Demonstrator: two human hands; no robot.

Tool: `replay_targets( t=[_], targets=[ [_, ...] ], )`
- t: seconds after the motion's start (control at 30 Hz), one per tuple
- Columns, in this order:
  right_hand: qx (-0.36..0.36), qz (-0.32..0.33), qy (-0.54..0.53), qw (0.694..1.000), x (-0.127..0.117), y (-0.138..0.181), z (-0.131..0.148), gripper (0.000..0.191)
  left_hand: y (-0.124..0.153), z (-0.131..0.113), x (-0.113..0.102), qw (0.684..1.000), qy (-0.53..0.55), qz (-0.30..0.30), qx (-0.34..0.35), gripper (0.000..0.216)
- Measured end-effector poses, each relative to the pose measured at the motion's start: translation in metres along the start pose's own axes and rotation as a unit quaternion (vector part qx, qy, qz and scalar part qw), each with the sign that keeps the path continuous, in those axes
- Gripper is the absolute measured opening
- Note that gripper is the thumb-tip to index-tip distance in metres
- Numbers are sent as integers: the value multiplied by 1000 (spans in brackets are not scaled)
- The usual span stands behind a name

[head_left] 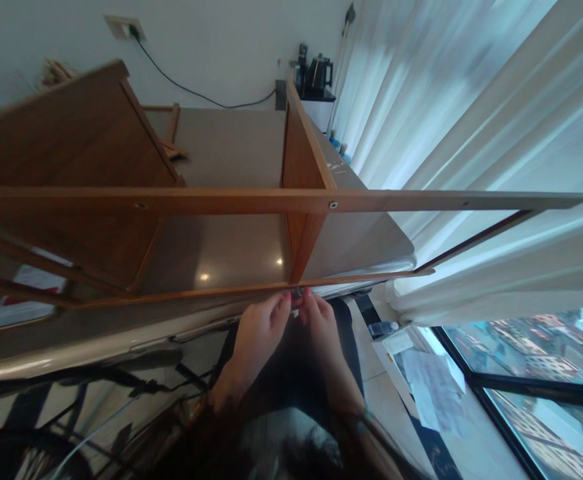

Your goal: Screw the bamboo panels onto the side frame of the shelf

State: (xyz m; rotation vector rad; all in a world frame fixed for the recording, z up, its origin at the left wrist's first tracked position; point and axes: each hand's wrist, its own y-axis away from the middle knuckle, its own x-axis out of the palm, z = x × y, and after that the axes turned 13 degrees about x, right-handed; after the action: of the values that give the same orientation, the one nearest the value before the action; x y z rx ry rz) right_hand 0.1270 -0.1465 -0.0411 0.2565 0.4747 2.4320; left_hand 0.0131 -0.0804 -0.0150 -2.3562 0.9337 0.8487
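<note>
My left hand (262, 328) and my right hand (321, 325) meet just in front of a wooden shelf frame's lower rail (231, 291). Thumbs and fingers of both are pinched together around something small, possibly metallic, too small to make out. Directly above them, an upright wooden panel (305, 150) joins the lower rail. A long upper rail (231, 201) crosses the whole view, with a round metal fastener (334, 205) where it meets that panel. To the left stands a wider brown panel (71, 143).
The frame rests on a grey tabletop (231, 147). A dark kettle (320, 73) stands at the back, beside white curtains (451, 100). Papers (434, 387) lie by the window at right, near a bottle (382, 328). A black cable (191, 90) runs from the wall socket.
</note>
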Motion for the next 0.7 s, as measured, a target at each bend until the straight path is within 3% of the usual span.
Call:
replay_targets(
  t=[0.2,0.3,0.4,0.47,0.57,0.7],
  targets=[
    [48,37,-83,995,4,-3,-12,46,-4,-1,14,996,87,-16,-24,35],
    [43,-1,-25,999,3,-1,-13,47,-10,-2,20,991,128,-22,-13,36],
    [11,-72,102,992,-3,0,-13,48,-13,-1,25,985,166,-46,-10,35],
    [-27,-142,203,968,-7,-1,-16,47,-14,0,27,980,189,-58,-15,34],
    [-129,-249,335,899,-16,-4,-20,43,-14,2,30,973,222,-64,-26,34],
    [-273,-325,404,810,-24,-5,-23,36,-16,3,32,965,248,-67,-41,34]
  ],
)
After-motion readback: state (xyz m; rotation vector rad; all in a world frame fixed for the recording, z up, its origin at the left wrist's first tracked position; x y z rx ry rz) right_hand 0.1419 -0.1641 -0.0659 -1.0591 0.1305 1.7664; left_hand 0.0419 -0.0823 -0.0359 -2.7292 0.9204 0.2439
